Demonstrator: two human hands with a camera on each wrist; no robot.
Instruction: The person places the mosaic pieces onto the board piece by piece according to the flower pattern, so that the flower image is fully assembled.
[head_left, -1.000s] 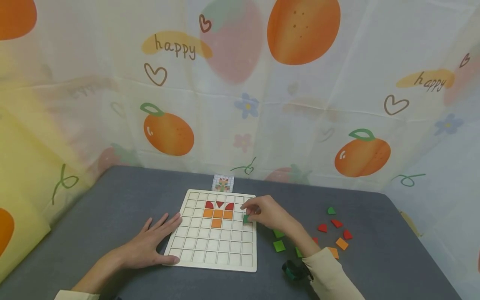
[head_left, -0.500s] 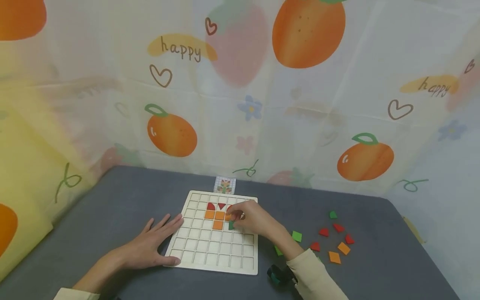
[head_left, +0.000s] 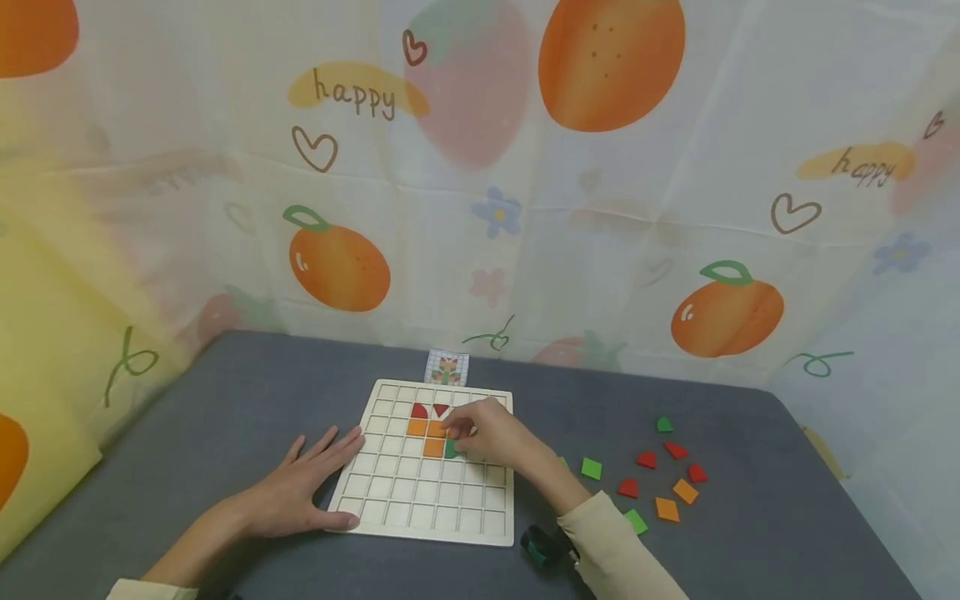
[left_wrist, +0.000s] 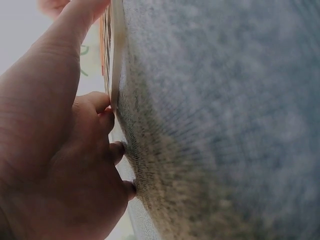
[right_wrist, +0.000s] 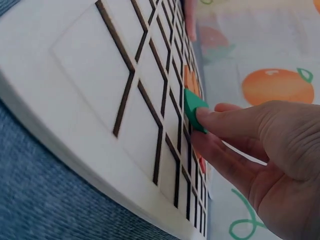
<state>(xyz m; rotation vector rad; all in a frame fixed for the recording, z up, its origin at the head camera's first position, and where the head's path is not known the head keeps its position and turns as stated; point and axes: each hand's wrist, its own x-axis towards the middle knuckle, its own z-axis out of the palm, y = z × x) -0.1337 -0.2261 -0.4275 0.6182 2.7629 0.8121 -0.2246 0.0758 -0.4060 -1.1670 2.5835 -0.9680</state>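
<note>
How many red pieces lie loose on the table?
4, all right of the board: the farthest red piece, the rightmost red piece, the nearest red piece, and a red piece between farthest and nearest. The right forearm may hide others.

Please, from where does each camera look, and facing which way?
Head: on the head, forward and down at the white board; left hand, right hand, sleeves show.
Left wrist: worn there, along the board's edge and grey table; left hand shows.
Right wrist: worn there, across the board; right hand pinches a green piece.
Head and right wrist both show that piece.
</note>
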